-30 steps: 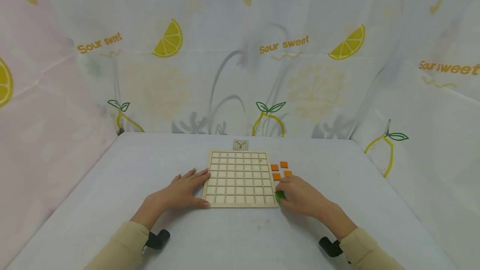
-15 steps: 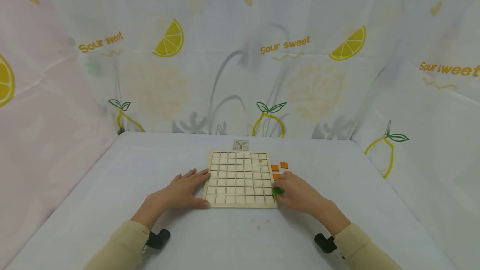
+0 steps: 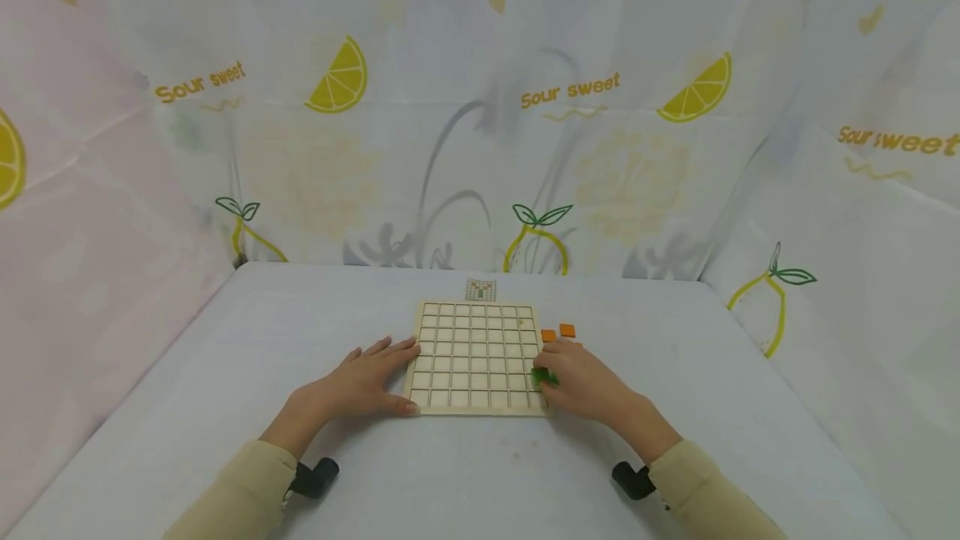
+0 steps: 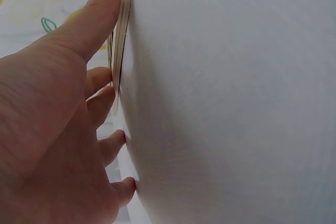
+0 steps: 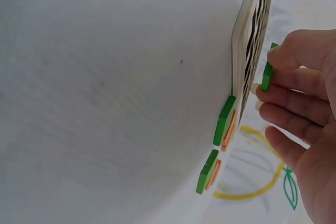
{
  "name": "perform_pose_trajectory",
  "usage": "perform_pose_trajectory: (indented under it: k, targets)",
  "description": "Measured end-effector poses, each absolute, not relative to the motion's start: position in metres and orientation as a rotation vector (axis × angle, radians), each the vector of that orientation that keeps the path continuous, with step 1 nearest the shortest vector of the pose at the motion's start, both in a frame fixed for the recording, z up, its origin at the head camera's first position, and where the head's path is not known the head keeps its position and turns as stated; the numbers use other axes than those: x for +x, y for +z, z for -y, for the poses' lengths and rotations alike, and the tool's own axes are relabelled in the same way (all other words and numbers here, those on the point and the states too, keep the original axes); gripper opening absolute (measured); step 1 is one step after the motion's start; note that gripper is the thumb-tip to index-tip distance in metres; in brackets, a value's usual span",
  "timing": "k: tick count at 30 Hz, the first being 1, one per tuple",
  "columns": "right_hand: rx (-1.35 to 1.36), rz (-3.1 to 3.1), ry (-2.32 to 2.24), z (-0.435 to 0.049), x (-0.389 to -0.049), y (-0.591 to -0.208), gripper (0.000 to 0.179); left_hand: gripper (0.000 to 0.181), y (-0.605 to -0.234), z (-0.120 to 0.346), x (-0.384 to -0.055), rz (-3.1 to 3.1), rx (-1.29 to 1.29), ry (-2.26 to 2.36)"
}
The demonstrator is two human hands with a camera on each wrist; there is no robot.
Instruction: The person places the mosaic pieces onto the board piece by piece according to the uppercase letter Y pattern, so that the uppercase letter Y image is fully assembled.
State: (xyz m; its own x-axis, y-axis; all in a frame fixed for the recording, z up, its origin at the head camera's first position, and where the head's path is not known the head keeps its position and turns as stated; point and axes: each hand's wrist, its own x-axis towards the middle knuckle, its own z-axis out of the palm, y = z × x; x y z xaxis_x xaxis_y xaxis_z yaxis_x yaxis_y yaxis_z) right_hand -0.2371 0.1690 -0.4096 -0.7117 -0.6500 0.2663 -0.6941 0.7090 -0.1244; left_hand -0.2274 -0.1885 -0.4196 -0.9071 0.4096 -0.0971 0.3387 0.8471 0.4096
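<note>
A light wooden board (image 3: 480, 411) with a grid of square recesses lies on the white table. My left hand (image 3: 367, 380) rests along its left side, fingers spread and thumb near the front corner; the left wrist view shows the thumb (image 4: 86, 22) touching the board's edge. My right hand (image 3: 581, 386) pinches a green square tile (image 5: 269, 69) between thumb and fingers, over the board's right edge. In the right wrist view two more green tiles lie beside the board, one nearer (image 5: 224, 120) and one farther (image 5: 208, 171); my hand hides them in the head view.
Orange square tiles (image 3: 567, 330) lie right of the board, some partly covered by my right hand. Behind the board lies a small card (image 3: 481, 290) with a grid pattern. A lemon-print cloth (image 3: 465, 148) hangs around the table's back and sides.
My right hand has moved left with the green tile, from beside the board to over its right edge. My left hand has stayed in place.
</note>
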Motion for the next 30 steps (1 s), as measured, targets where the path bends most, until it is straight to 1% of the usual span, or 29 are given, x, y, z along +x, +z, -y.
perform_pose_trajectory:
  k: [14,22,30]
  targets:
    - [1.048,2.769,0.392,-0.152,-0.240,-0.411,0.016,0.095,-0.420,0.188,-0.226,-2.842,0.570,0.590]
    - [1.097,2.739,0.372,-0.133,-0.243,-0.406,0.012,0.094,-0.417,0.188,-0.226,-2.846,0.593,0.592]
    - [1.116,2.737,0.368,-0.118,-0.241,-0.407,0.013,0.095,-0.418,0.189,-0.227,-2.843,0.593,0.594]
